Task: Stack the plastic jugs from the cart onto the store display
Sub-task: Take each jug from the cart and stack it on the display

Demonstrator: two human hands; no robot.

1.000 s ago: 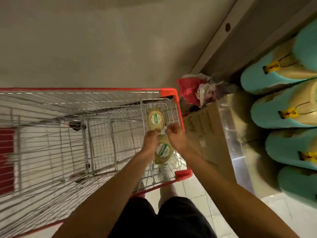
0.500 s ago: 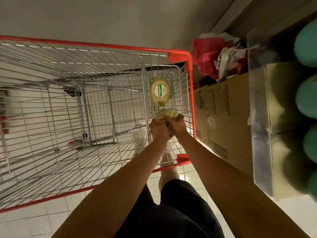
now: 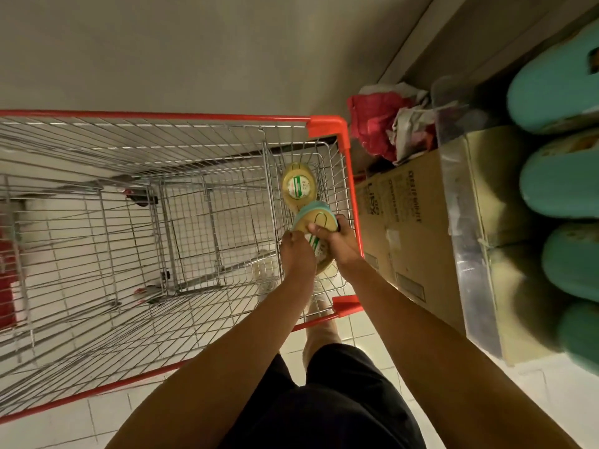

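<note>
Your left hand (image 3: 296,254) and right hand (image 3: 343,244) both curl around one yellow, teal-capped jug (image 3: 316,222), held inside the right end of the cart (image 3: 327,123). A second jug (image 3: 299,186) lies in the cart just beyond it. Its green-and-white label is unreadable. The display jugs (image 3: 564,176) lie stacked at right. The print on the cardboard box (image 3: 398,222) beside the cart is too blurred to read.
</note>
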